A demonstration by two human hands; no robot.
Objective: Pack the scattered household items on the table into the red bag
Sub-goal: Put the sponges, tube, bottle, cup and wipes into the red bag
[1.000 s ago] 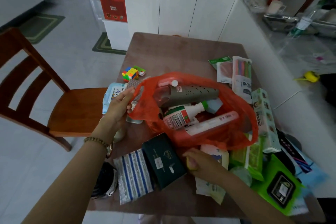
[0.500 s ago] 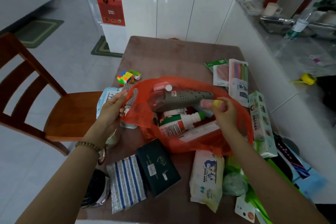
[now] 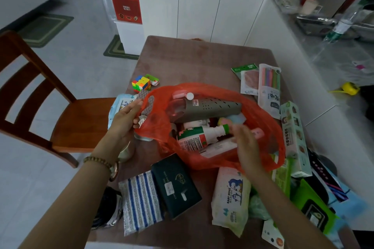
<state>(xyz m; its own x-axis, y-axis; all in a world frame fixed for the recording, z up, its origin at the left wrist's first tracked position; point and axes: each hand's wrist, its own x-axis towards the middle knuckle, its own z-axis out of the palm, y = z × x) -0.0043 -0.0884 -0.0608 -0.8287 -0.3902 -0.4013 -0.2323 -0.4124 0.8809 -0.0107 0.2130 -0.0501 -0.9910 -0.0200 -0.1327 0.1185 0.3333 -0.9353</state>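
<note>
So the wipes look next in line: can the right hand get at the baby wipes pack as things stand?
Probably yes. The right hand looks empty over the red bag, and the baby wipes pack lies just below it on the table, uncovered.

Left hand pinches shut, wrist bent; right hand hovers with fingers loosely spread.

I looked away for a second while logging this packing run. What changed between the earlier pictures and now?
The right hand picked up a small pink and yellow item from the near table edge, carried it over the red bag and let it go inside; the hand is now empty above the bag. The left hand kept holding the bag's rim open. The baby wipes pack and dark green box stayed put.
</note>
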